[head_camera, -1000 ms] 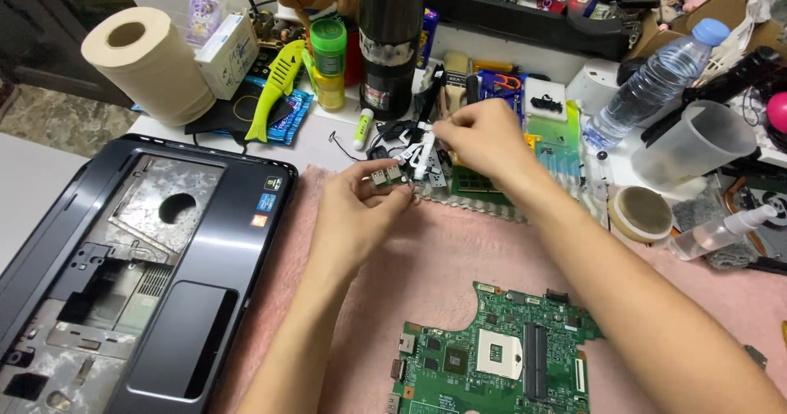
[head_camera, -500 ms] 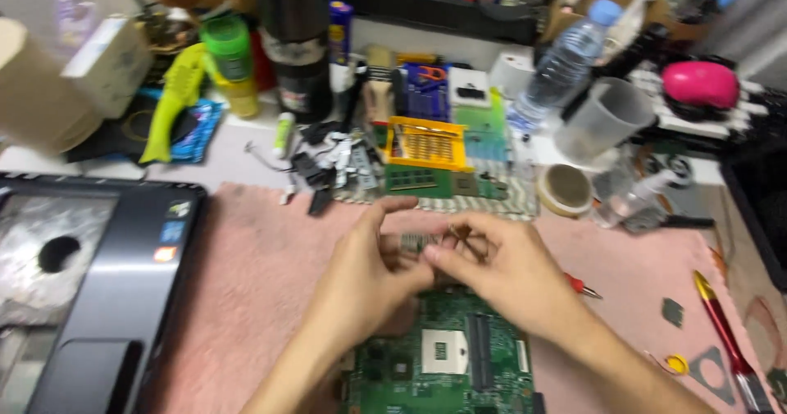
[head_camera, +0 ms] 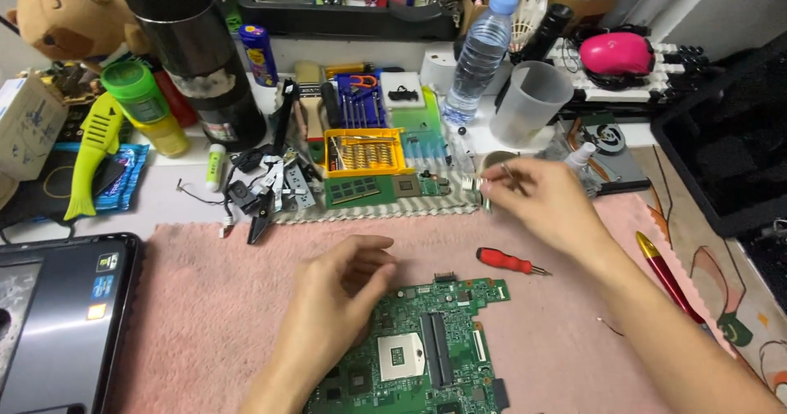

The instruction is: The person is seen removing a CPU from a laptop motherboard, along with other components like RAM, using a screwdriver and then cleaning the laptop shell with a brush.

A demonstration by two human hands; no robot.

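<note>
The left hand [head_camera: 340, 287] rests on the near left corner of the green motherboard [head_camera: 418, 348], fingers loosely curled and empty, thumb apart from the rest; its weight likely steadies the board on the pink towel [head_camera: 205, 299]. The towel gives the board a soft, non-slip bed that will not scratch the underside.

The right hand [head_camera: 545, 201] is raised above the far edge of the towel, thumb and forefinger pinched together on something small and thin, perhaps a screw or a bit of metal; it is too blurred to name. It hovers close to a clear cup [head_camera: 529, 102] and a roll of tape [head_camera: 496, 164], where small parts could be dropped.

A red screwdriver [head_camera: 508, 261] lies on the towel between board and right hand, within easy reach. Beyond the towel a yellow bit case [head_camera: 365, 153] stands open beside loose memory sticks [head_camera: 361, 190] and a tangle of black cables [head_camera: 254, 193], removed parts kept together at the back of the counter [head_camera: 176, 188]. The laptop shell [head_camera: 57, 316] lies at the left, out of the working area. A water bottle [head_camera: 482, 53] and a black flask [head_camera: 201, 61] stand farther back.
</note>
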